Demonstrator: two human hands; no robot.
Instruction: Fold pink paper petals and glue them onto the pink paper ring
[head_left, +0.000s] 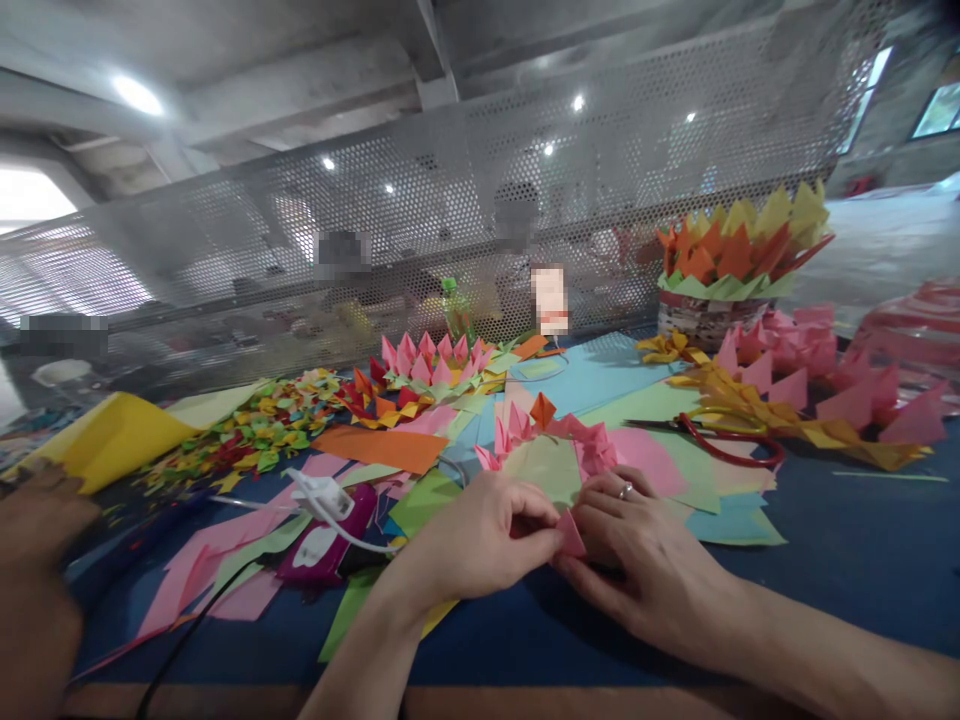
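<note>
At five o'clock from centre, pink paper (pixel 572 537) is pinched by the left hand (pixel 504 530) and right hand (pixel 646 545); scissors (pixel 686 425) are seen at its two o'clock.

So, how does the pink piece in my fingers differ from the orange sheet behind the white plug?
The pink piece is held between your left hand and right hand, while the orange sheet lies on the table. The pink piece looks much smaller than the orange sheet. The pink piece shows a pointed tip; the orange sheet is a broad strip. Both look like paper.
</note>
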